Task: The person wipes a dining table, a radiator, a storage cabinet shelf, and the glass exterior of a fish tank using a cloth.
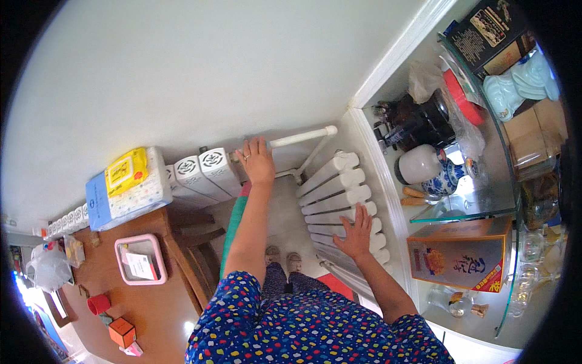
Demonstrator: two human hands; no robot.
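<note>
My left hand (258, 161), a ring on one finger, reaches over the end of a white radiator (213, 159) where a white pipe (302, 138) runs along the wall. Its fingers are spread, and whether they touch the pipe cannot be told. Below that forearm is a long green item (233, 227) with a pinkish end, partly hidden by the arm. My right hand (357, 234) is spread over a second white column radiator (336, 204); contact with its columns is unclear.
At left, a wooden table (154, 309) bears a pink-rimmed box (141, 259), a red cup (98, 304) and an orange box (122, 332). A yellow wipes pack (126, 171) lies on a patterned package. Right, glass shelves (464, 214) hold a blue-and-white vase (443, 177) and a large carton (459, 255).
</note>
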